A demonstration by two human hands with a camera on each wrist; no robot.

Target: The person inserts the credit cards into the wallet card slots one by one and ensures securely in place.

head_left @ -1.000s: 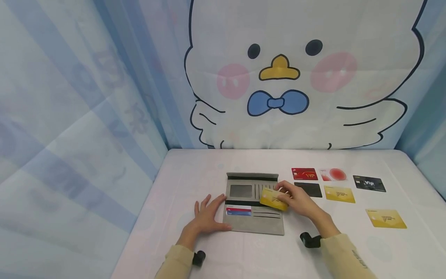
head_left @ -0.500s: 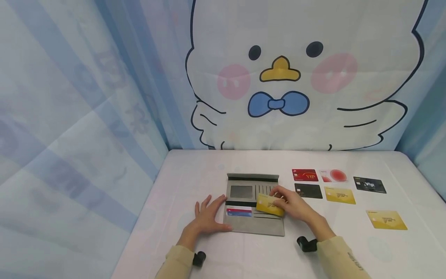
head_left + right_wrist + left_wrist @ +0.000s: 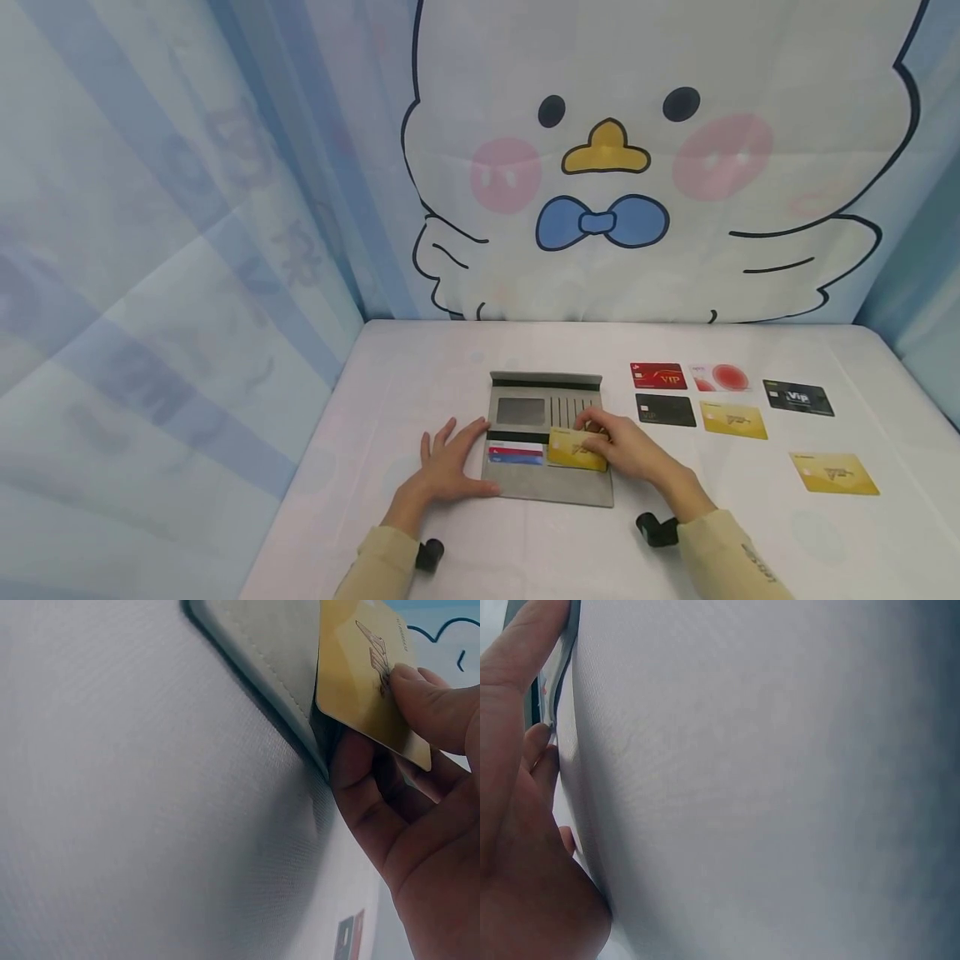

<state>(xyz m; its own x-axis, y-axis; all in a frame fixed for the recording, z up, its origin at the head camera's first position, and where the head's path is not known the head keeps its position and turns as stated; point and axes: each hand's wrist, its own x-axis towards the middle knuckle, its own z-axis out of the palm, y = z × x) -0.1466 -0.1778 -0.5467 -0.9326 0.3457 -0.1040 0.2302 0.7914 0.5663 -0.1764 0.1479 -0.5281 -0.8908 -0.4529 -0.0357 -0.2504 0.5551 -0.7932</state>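
An unfolded grey wallet (image 3: 555,490) lies on the table, with slots in both halves. In its lower left slots sits a red, white and blue card (image 3: 515,453). My right hand (image 3: 626,447) pinches a gold card (image 3: 573,448) over the lower right slots; in the right wrist view the thumb presses the face of the gold card (image 3: 367,675), with fingers behind it. Whether its lower edge is inside a slot cannot be seen. My left hand (image 3: 447,468) rests with spread fingers at the wallet's left edge, thumb on the lower left corner.
Right of the wallet lie a red VIP card (image 3: 658,376), a white card with a red circle (image 3: 720,377), a dark card (image 3: 665,410), a black VIP card (image 3: 798,397), a gold card (image 3: 733,420) and another gold card (image 3: 834,473). A printed curtain (image 3: 600,283) hangs behind the table.
My right hand has brought the gold card left and down, from across the wallet's fold to the lower right slots, and the card is now more level. The left hand stays put.
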